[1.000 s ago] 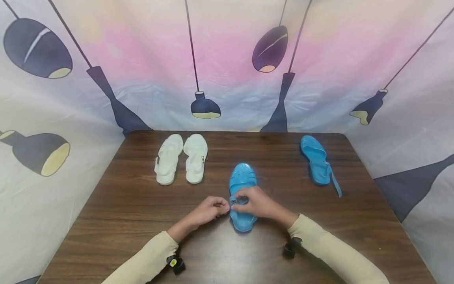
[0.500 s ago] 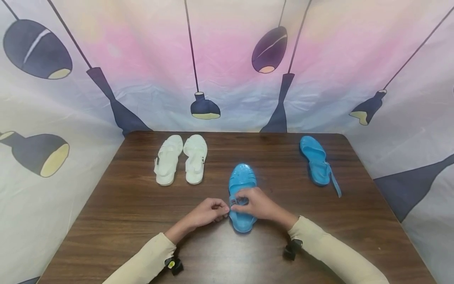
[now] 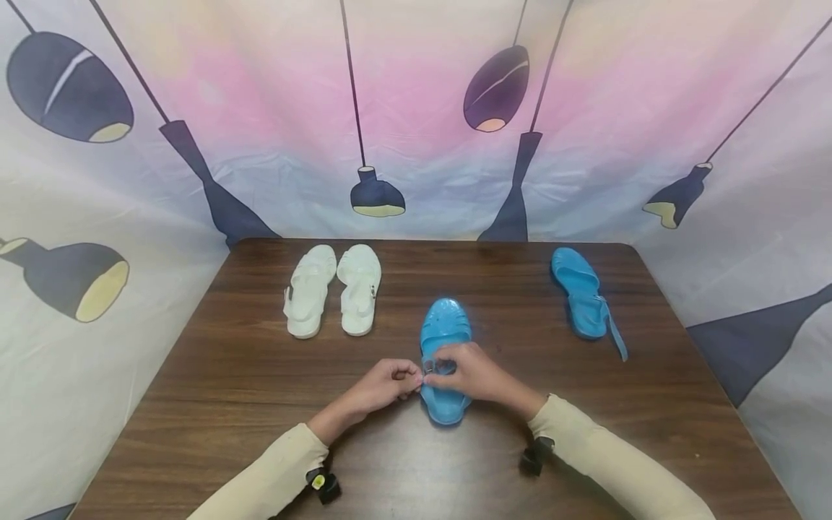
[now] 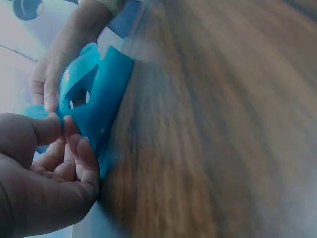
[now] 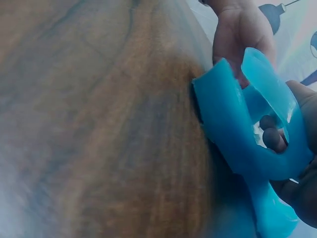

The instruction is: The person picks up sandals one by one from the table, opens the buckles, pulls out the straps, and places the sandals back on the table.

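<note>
A glossy blue sandal (image 3: 445, 325) lies on the table in the head view, toe pointing away. My right hand (image 3: 477, 372) reaches over it from the right, thumb and fingers gripping the ankle strap around the small metal buckle (image 3: 428, 369). At the sandal's left edge my left hand (image 3: 386, 385) pinches the strap's end between thumb and forefinger. The left wrist view shows this pinch close up, with the sandal's heel (image 4: 111, 74) beyond. From the right wrist view, the heel part (image 5: 223, 109) hides some of the right fingers.
Another blue sandal (image 3: 575, 278), its strap hanging loose, lies at the back right of the brown wooden table (image 3: 214, 404). A white sandal (image 3: 308, 292) and its mate (image 3: 359, 289) stand side by side at the back left. A lamp-patterned cloth (image 3: 429, 87) hangs behind.
Both hands keep their places at the buckle. The left fingertips have edged very slightly right, closer against the strap. All sandals lie where they were.
</note>
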`<action>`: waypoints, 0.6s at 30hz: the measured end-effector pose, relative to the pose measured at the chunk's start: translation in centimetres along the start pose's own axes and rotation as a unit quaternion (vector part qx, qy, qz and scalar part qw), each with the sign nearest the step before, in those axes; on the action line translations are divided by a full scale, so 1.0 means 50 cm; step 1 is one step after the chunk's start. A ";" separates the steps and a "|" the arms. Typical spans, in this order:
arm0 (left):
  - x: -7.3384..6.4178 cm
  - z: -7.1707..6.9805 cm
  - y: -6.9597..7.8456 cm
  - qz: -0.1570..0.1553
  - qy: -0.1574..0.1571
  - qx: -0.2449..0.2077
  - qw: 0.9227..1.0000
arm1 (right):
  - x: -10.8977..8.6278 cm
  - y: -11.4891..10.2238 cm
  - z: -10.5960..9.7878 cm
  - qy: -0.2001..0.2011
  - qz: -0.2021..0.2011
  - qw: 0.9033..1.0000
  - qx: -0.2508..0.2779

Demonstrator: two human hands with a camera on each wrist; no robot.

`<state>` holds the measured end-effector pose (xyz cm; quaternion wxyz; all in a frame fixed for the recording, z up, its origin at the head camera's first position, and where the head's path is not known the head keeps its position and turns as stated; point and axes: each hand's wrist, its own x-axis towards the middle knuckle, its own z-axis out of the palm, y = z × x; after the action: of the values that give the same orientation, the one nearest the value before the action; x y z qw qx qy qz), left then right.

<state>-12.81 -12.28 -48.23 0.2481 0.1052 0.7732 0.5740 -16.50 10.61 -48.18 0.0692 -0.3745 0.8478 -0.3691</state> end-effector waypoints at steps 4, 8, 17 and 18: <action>-0.001 -0.001 -0.004 0.003 0.006 -0.015 1.000 | -0.001 0.001 0.001 0.002 0.002 1.000 -0.004; -0.002 0.000 -0.005 -0.003 0.007 -0.042 0.999 | -0.003 0.002 -0.001 0.007 0.002 1.000 -0.002; -0.009 0.008 -0.003 -0.035 0.010 -0.101 0.994 | -0.003 0.002 -0.004 0.009 0.001 1.000 0.000; -0.009 0.009 -0.003 -0.036 0.013 -0.104 0.994 | -0.003 0.002 -0.004 0.009 0.000 1.000 -0.001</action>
<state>-12.17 -12.17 -48.35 0.2681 0.0435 0.7156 0.6436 -16.53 10.86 -48.14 0.0614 -0.3715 0.8486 -0.3717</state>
